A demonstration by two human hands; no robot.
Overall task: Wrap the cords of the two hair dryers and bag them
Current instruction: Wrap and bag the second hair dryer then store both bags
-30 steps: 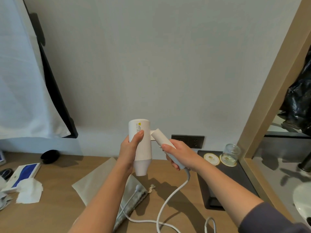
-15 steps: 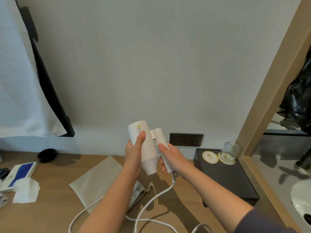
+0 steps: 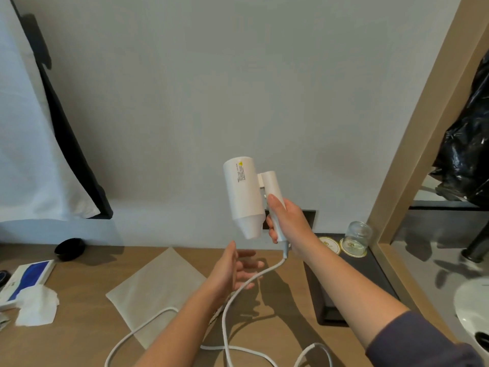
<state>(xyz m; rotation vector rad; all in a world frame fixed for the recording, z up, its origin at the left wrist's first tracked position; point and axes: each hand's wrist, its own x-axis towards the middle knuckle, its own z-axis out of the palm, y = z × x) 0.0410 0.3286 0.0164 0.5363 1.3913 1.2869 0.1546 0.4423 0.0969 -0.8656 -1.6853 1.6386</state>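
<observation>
My right hand (image 3: 288, 223) grips the folded handle of a white hair dryer (image 3: 243, 197), held up in front of the wall with its nozzle pointing down. Its white cord (image 3: 238, 292) hangs from the handle and loops across the wooden desk (image 3: 79, 337). My left hand (image 3: 235, 268) hovers open below the dryer, fingers relaxed, just beside the hanging cord, holding nothing. A flat beige cloth bag (image 3: 156, 290) lies on the desk under my left arm. Only one dryer is in view.
A black tray (image 3: 352, 284) at the right carries an upturned glass (image 3: 356, 235) and coasters. A wall socket (image 3: 308, 217) sits behind my right hand. At the left lie a blue-and-white box (image 3: 29, 276), crumpled tissue (image 3: 37, 304) and a black dish (image 3: 70, 249). A sink (image 3: 473, 305) is at far right.
My left hand let go of the dryer's body and dropped below it, opening. My right hand lifted the dryer higher with the handle folded against the body.
</observation>
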